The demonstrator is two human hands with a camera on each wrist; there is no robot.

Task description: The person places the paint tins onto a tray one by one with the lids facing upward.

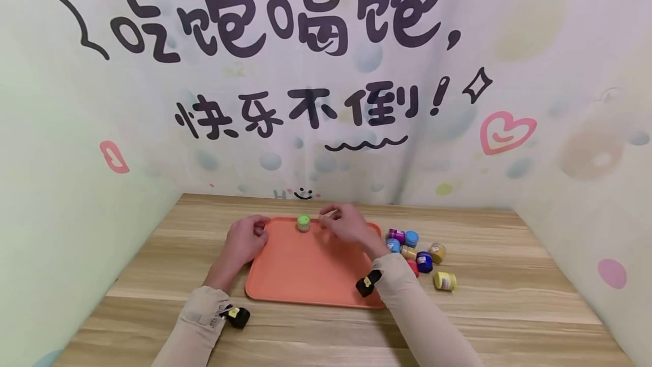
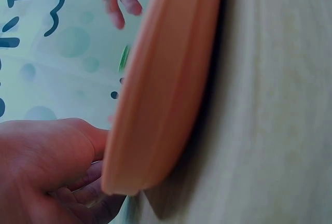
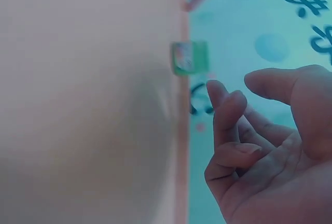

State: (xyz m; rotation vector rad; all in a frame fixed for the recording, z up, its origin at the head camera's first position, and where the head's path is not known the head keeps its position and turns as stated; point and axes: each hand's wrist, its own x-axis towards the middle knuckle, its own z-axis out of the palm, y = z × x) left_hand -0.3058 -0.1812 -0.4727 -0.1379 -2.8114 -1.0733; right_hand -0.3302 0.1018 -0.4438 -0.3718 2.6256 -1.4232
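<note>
Near the back edge of the orange tray stands a small jar with a green lid, upright. My left hand holds the tray by its rim at the back left corner; in the left wrist view the thumb lies against the tray wall, the other fingers partly hidden behind it. Over the back right part of the tray is my right hand, just right of the jar. In the right wrist view its thumb and bent fingers stand apart with nothing between them, the green jar beyond the fingertips.
To the tray's right, several small paint-like jars lie or stand in a cluster, among them a purple jar and a dark blue jar. A yellow jar lies nearer the front. A printed curtain hangs behind the wooden table.
</note>
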